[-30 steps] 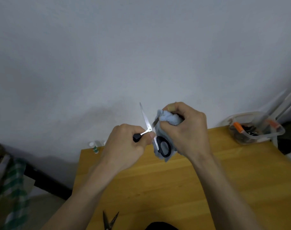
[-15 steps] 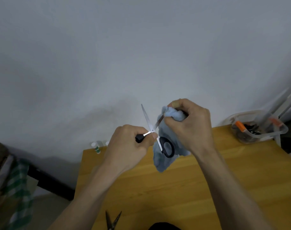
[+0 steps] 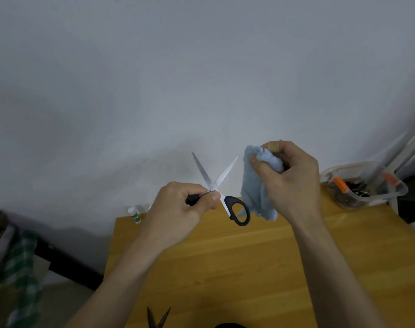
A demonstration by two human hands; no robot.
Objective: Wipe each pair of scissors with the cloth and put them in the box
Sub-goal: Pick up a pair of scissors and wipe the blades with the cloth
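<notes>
- Grey wall [image 3: 201, 67] is filling most of the view; wooden table [image 3: 249, 268] is sitting below it, against the wall.
- Clear plastic box [image 3: 365, 185] is sitting at the table's far right corner, already holding dark items and something orange; contents too blurred to name.
- Right hand [image 3: 294, 178] is hovering above the table with fingers curled round a bunched light-blue cloth [image 3: 258, 185], which is hanging down from the fist, just beside the blades but apart from them.
- Left hand [image 3: 178, 209] is clenching one black handle of the scissors [image 3: 216, 185], holding them up over the far table edge with blades spread in a V pointing up; the other handle loop is hanging free.
- Second pair of dark scissors [image 3: 158, 318] is lying at the near table edge, only tips showing.
- Small white-and-green bottle [image 3: 134, 215] is standing at the far left corner.
- Judging the step: wiping the open blades, boxing not yet done.
- Risks: open edges could be catching the cloth or nicking the wiping fingers if the pass is running into the edge; gripping by one handle only, the blades could be swinging shut on the cloth or slipping out on the reach to the box.
</notes>
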